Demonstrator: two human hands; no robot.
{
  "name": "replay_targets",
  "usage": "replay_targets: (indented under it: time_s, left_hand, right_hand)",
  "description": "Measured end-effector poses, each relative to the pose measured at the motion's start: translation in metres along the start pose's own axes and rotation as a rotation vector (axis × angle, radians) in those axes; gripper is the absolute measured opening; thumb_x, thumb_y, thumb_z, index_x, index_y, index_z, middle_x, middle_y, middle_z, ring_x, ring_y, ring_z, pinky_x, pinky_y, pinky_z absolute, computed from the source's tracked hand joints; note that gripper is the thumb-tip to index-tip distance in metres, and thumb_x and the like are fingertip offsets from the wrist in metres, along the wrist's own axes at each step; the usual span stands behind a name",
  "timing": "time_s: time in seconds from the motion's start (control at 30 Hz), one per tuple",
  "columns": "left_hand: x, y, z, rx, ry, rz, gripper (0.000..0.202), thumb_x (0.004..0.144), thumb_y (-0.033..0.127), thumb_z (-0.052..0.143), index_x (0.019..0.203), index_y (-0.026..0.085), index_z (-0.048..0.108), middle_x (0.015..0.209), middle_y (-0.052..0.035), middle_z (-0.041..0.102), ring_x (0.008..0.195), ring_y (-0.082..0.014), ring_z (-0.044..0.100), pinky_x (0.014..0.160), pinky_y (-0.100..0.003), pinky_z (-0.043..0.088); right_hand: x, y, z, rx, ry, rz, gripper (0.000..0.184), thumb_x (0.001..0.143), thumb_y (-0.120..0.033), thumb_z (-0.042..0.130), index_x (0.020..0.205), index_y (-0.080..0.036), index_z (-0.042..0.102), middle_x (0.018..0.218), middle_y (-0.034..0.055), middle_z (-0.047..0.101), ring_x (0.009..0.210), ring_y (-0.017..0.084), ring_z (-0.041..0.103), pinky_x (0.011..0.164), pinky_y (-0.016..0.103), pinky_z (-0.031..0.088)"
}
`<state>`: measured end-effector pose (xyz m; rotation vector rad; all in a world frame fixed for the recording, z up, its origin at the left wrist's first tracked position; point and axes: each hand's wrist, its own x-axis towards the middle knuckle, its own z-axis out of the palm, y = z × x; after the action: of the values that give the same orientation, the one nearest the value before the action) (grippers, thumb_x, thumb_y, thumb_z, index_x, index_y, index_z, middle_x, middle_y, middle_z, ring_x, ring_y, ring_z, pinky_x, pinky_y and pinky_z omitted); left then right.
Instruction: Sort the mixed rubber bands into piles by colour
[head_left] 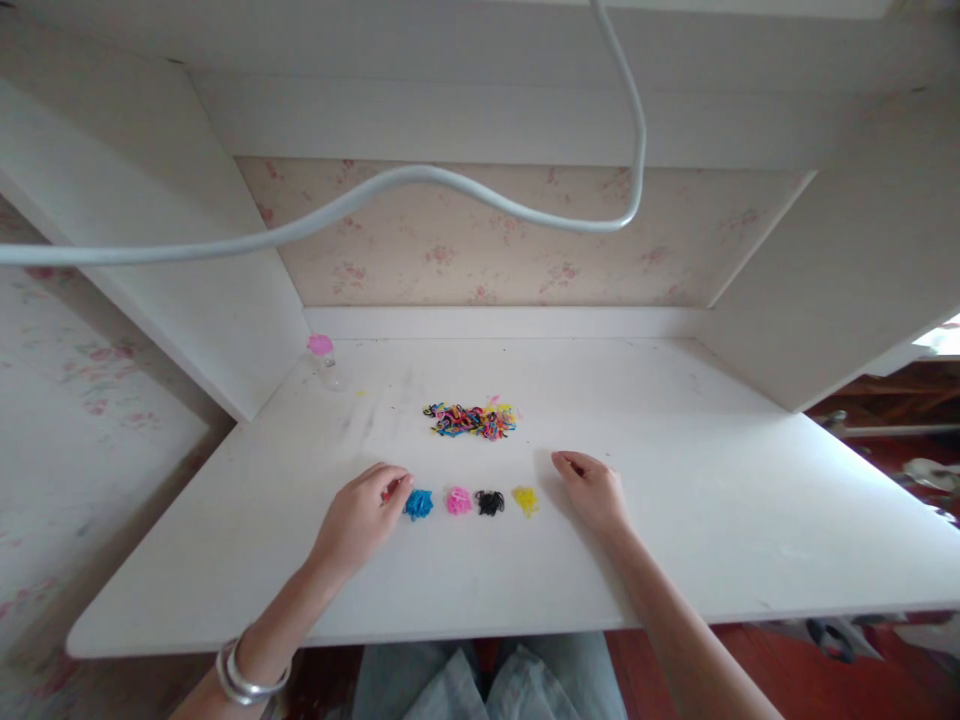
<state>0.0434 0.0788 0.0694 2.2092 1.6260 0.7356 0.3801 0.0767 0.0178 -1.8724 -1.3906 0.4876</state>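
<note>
Small rubber bands in mixed colours lie in a long heap [472,420] mid-table. Nearer me is a row of little single-colour piles: blue bands [418,504], pink bands [458,501], black bands [490,502] and yellow bands [526,500]. My left hand [364,512] is at the row's left end, thumb and fingers pinched beside the blue pile. A bit of red shows by its fingertips; whether it is held or lies behind them I cannot tell. To the right of the yellow pile, my right hand [594,492] is closed with its fingers curled, their contents hidden.
A clear bottle with a pink cap [320,346] is at the table's back left. White panels enclose the white table [712,500] at the back and sides. A white cable [420,176] hangs across the upper view. One yellow speck lies near the bottle.
</note>
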Motion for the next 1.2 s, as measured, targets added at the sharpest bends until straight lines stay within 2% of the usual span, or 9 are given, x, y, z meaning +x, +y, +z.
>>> replay_targets:
  time_s: [0.2,0.37,0.47,0.8,1.03,1.2]
  left_hand:
    - [0.061,0.011,0.025,0.257,-0.120,0.052,0.026,0.090,0.033,0.040,0.091,0.025,0.065,0.096,-0.0005,0.065,0.083,-0.0130,0.060,0.074,-0.024,0.043]
    - [0.084,0.013,0.041,0.383,-0.151,0.051,0.027,0.090,0.032,0.040,0.104,0.025,0.062,0.107,-0.0030,0.061,0.086,-0.0142,0.060,0.072,-0.025,0.043]
    - [0.090,0.012,0.046,0.425,-0.156,0.051,0.030,0.092,0.033,0.037,0.108,0.025,0.061,0.109,-0.0050,0.060,0.085,-0.0149,0.060,0.070,-0.026,0.043]
    - [0.095,0.004,0.048,0.453,-0.190,0.103,0.032,0.093,0.035,0.034,0.096,0.024,0.063,0.104,-0.0034,0.059,0.079,-0.0131,0.060,0.063,-0.024,0.040]
    - [0.095,0.003,0.046,0.401,-0.124,0.098,0.030,0.094,0.033,0.036,0.104,0.025,0.063,0.108,-0.0028,0.061,0.087,-0.0132,0.060,0.072,-0.023,0.042]
    - [0.089,0.007,0.035,0.352,-0.072,0.096,0.029,0.093,0.034,0.036,0.103,0.025,0.062,0.107,-0.0015,0.063,0.091,-0.0142,0.060,0.076,-0.024,0.044]
  right_hand:
    - [0.000,-0.001,-0.004,0.048,-0.007,-0.013,0.039,0.083,-0.049,0.045,0.086,-0.021,0.073,0.087,0.0041,0.072,0.079,0.019,0.064,0.073,0.029,0.047]
    - [0.002,0.005,-0.002,0.051,-0.018,-0.037,0.040,0.083,-0.050,0.045,0.087,-0.021,0.073,0.088,0.0050,0.072,0.078,0.019,0.064,0.072,0.030,0.047]
    - [0.004,0.006,-0.002,0.055,-0.013,-0.050,0.039,0.084,-0.049,0.045,0.086,-0.022,0.073,0.090,0.0052,0.072,0.080,0.020,0.065,0.073,0.030,0.047]
    - [0.004,0.006,-0.003,0.054,-0.033,-0.052,0.037,0.086,-0.047,0.045,0.087,-0.023,0.073,0.088,0.0033,0.072,0.077,0.018,0.064,0.071,0.028,0.046]
    - [0.003,0.006,-0.003,0.041,-0.033,-0.062,0.036,0.086,-0.045,0.045,0.087,-0.023,0.073,0.089,0.0035,0.072,0.078,0.018,0.064,0.071,0.027,0.045]
    - [-0.001,0.007,-0.003,0.018,-0.038,-0.071,0.036,0.085,-0.046,0.044,0.086,-0.023,0.073,0.089,0.0029,0.072,0.077,0.017,0.064,0.070,0.026,0.045]
